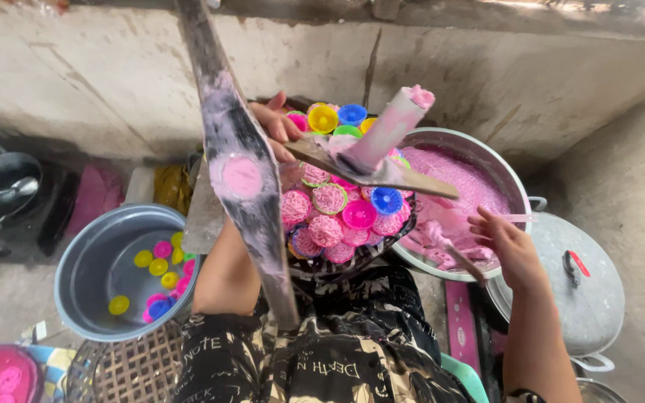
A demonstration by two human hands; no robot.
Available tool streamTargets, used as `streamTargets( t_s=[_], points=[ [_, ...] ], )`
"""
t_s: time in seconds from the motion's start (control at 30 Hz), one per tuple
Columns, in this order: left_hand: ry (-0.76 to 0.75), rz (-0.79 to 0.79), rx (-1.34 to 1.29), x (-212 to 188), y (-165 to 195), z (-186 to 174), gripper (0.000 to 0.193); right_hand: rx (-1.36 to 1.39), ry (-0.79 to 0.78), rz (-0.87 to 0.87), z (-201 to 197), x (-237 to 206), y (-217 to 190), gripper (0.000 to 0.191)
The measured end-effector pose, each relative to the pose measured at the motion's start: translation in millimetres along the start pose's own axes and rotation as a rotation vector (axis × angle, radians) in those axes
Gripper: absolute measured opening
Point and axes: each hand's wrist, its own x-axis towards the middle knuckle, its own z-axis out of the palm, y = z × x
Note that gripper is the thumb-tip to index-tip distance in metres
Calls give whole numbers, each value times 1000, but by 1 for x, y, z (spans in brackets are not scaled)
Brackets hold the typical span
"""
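Pink dough pot [487,153] rim, right hand [505,246] over edge

No screens or signs show. The one thing that may be a label is a narrow pink strip [460,325] with small pale marks, lying flat on the floor just below the right hand's fingers [487,231], beside a grey pot lid [591,298].
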Motion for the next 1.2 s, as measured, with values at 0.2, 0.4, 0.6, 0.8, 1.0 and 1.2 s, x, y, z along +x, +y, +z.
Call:
streamTargets(
  t_s=[0.2,0.4,0.6,0.8,1.0,1.2],
  points=[
    [-52,-199,-603,-1,26,25,25,1134,-926,111,109,-29,-75,115],
    [-352,-392,-521,0,43,12,47,1359,-1160,246,151,-43,-159,101],
    [-533,-568,-163,-23,46,-18,62,1144,-741,-85,124,-29,-194,105],
    [-606,-342,577,-35,19,-15,46,138,-395,-515,137,-4,-199,118],
    [-612,-403,737,-31,15,-12,32,-556,-192,-949,153,1,-212,120],
    [-617,-375,687,-35,5,-3,29,-681,-152,-1032,170,2,-212,115]
  ],
)
